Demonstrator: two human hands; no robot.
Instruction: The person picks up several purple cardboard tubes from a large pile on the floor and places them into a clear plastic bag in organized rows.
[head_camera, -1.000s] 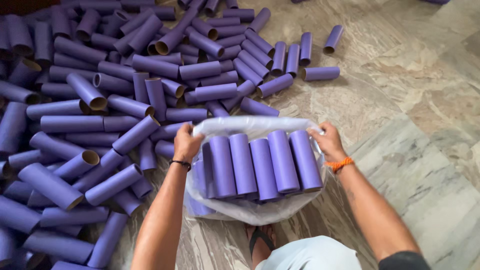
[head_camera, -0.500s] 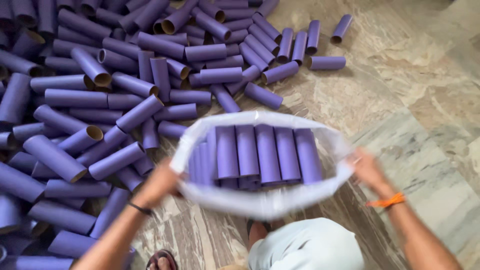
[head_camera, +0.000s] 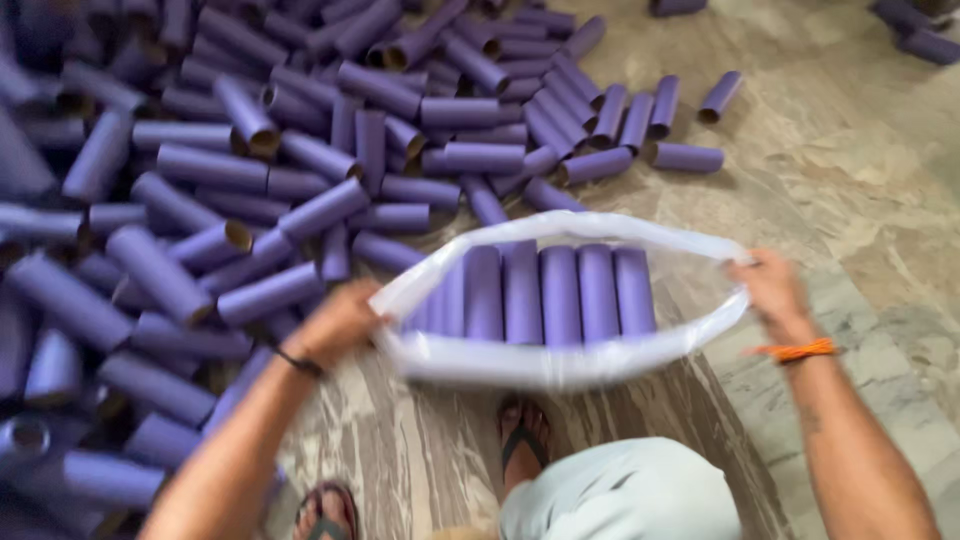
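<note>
Bag (head_camera: 560, 362) held off the floor (head_camera: 860, 200), mouth stretched wide, tubes (head_camera: 545, 292) upright inside. Left hand (head_camera: 335, 325) and right hand (head_camera: 770, 290) each grip the rim. Pile (head_camera: 250, 190) lies left of bag. Risk: thin plastic tearing or rim slipping under load, spilling tubes.
</note>
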